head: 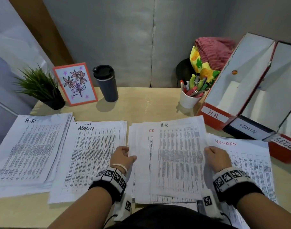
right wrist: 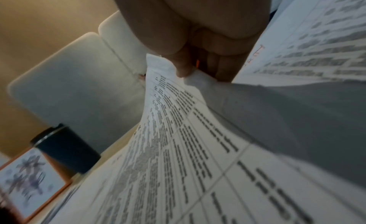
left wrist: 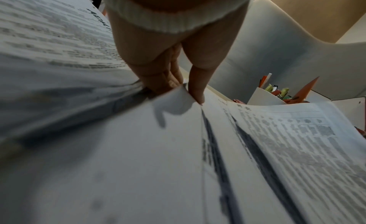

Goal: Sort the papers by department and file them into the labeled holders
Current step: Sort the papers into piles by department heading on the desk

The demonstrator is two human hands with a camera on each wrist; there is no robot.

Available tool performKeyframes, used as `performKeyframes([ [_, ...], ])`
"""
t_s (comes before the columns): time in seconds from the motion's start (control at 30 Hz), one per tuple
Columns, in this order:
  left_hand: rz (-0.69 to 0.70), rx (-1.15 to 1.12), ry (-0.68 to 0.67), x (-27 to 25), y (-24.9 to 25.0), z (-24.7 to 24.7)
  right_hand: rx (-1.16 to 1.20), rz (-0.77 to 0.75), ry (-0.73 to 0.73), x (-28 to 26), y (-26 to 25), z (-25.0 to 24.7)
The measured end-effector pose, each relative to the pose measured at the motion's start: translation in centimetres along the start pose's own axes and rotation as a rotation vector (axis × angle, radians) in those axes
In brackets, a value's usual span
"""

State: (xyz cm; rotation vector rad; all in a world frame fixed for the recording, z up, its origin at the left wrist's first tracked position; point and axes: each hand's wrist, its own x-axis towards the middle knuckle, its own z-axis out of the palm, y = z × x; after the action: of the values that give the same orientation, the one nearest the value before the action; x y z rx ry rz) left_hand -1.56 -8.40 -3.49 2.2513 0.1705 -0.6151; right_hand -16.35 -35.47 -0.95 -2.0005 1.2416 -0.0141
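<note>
Four paper piles lie on the desk: an H.R pile [head: 30,151] at the left, an ADMIN pile [head: 90,159], a mixed middle stack [head: 141,162], and a SECURITY pile [head: 250,164] at the right. My right hand [head: 214,156] pinches the right edge of the top sheet headed H.R [head: 179,156], thumb on top [right wrist: 182,67], and lifts it. My left hand [head: 123,157] pinches a curled sheet edge [left wrist: 174,102] on the stack's left side. Three holders stand at the right: H.R [head: 214,115], ADMIN [head: 247,129] and SECURITY [head: 287,146].
Along the back of the desk stand a potted plant [head: 42,90], a framed flower drawing [head: 75,83], a dark travel mug [head: 106,83] and a white cup of pens [head: 191,96]. A bundle of cloth [head: 211,55] sits behind the holders. A padded wall closes the back.
</note>
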Motion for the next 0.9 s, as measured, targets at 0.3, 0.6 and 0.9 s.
performKeyframes([
  [0.3, 0.095, 0.074, 0.004, 0.1, -0.3, 0.0, 0.093, 0.143, 0.185, 1.4, 2.0, -4.8],
  [0.6, 0.061, 0.075, -0.118, -0.5, 0.8, -0.3, 0.248, 0.152, 0.089, 1.1, 1.5, -2.8],
  [0.9, 0.157, 0.033, -0.286, -1.9, 1.5, -1.1, 0.507, 0.165, -0.210, -0.1, -3.5, 2.2],
])
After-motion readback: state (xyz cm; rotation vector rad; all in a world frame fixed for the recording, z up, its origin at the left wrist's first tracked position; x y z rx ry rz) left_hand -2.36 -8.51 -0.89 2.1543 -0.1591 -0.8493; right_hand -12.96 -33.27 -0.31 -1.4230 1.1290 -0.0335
